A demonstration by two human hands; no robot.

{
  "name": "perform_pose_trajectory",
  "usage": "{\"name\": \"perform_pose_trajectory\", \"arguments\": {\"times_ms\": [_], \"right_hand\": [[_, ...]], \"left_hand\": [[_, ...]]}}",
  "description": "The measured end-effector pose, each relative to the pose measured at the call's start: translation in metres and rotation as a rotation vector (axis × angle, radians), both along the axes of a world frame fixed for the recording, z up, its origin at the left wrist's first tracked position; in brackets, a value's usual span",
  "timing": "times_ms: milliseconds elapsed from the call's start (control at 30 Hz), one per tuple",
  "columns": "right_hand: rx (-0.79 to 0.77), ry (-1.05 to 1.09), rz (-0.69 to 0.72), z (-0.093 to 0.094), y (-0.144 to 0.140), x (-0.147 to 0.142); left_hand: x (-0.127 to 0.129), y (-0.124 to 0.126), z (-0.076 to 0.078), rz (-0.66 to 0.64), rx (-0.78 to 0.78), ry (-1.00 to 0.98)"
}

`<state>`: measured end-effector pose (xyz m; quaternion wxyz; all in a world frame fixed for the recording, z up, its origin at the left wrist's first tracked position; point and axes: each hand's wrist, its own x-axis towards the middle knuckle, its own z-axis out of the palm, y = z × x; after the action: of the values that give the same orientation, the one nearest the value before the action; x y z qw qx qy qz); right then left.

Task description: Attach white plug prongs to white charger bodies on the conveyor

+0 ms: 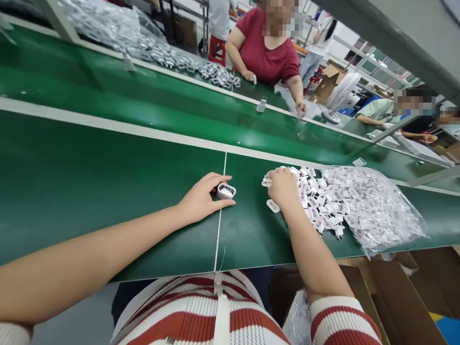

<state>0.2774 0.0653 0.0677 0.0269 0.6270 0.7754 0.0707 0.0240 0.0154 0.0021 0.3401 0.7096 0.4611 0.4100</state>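
My left hand (203, 199) rests on the green work surface, with thumb and forefinger closed around a small white charger housing (226, 191). The housing's open end faces up, and dark and light parts show inside it. Over the left edge of a heap of white plug caps (318, 203), my right hand (283, 187) is bent with its fingers curled down among the pieces. What those fingertips pinch is hidden behind the hand. One loose oval cap (273, 206) lies just below that hand.
A clear plastic bag (377, 206) full of white parts lies right of the heap. Across the raised green belt (143, 103) stands a white charger (262, 104). Beyond it a person in a red shirt (268, 48) works near more parts. Cardboard boxes (391, 292) sit below right.
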Motion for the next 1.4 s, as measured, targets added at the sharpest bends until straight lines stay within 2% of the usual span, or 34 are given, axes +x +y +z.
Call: {"name": "perform_pose_trajectory", "arguments": {"times_ms": [67,133,233,300,400,533,633,733,800,967,1033,1167,1300,1400], "right_hand": [[-0.020,0.005,0.014,0.001,-0.002,-0.004],[-0.027,0.102,0.006,-0.001,-0.005,-0.010],[-0.077,0.552,-0.018,-0.012,-0.009,-0.019],[-0.189,0.916,0.002,-0.019,-0.012,-0.024],[-0.342,1.267,0.056,-0.022,-0.018,-0.028],[-0.371,1.524,0.026,-0.013,-0.026,-0.030],[-0.407,1.673,-0.049,-0.009,-0.029,-0.030],[-0.456,1.727,-0.074,-0.009,-0.030,-0.030],[-0.470,1.724,-0.051,-0.011,-0.030,-0.030],[-0.457,1.729,-0.050,-0.014,-0.032,-0.034],[-0.428,1.725,-0.050,-0.014,-0.034,-0.036],[-0.380,1.688,-0.036,-0.015,-0.035,-0.038],[-0.303,1.553,-0.006,-0.017,-0.036,-0.035],[-0.173,1.359,0.127,-0.017,-0.040,-0.035]], "left_hand": [[-0.001,0.004,-0.002,-0.040,-0.049,-0.012],[-0.002,0.006,-0.003,-0.060,-0.076,-0.002],[-0.003,0.007,-0.001,-0.091,-0.088,0.023],[-0.004,0.006,0.000,-0.113,-0.089,0.037],[-0.002,0.003,0.000,-0.029,-0.065,0.047],[0.003,0.002,0.000,0.149,-0.082,0.060],[0.001,0.002,0.000,0.084,-0.081,0.037],[-0.004,0.000,-0.002,-0.110,-0.059,0.015],[-0.005,-0.002,-0.004,-0.174,-0.051,0.029],[0.000,-0.001,-0.007,-0.013,-0.039,0.094],[0.000,0.000,-0.005,-0.053,-0.028,0.086],[-0.004,0.000,-0.001,-0.244,-0.016,0.065],[-0.009,0.003,0.000,-0.216,-0.086,0.047],[-0.009,0.005,-0.001,-0.228,-0.107,0.031]]}}
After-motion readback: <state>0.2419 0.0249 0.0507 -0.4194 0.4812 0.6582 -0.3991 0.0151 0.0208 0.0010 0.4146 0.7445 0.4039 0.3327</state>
